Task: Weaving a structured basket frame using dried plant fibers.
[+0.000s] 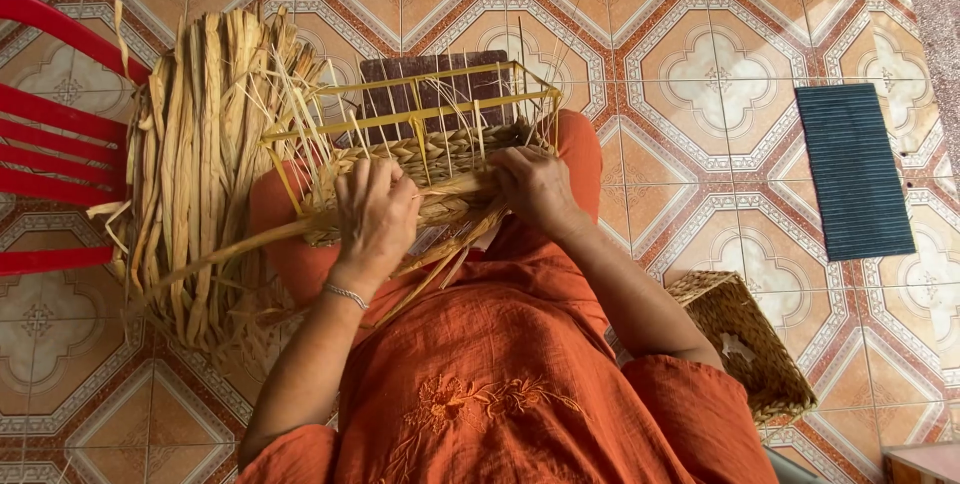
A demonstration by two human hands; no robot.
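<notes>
On my lap, over orange clothing, rests a yellow wire frame with a partly woven straw basket wall around its lower part. My left hand presses on the woven braid and grips a long flat straw strand that trails off to the left. My right hand pinches the braided straw at the right side of the frame. Thin loose straw ends stick up through the wire bars. A silver bracelet sits on my left wrist.
A big bundle of dried straw strips lies at my left, against a red plastic chair. A finished woven basket stands by my right elbow. A dark teal mat lies on the patterned tile floor.
</notes>
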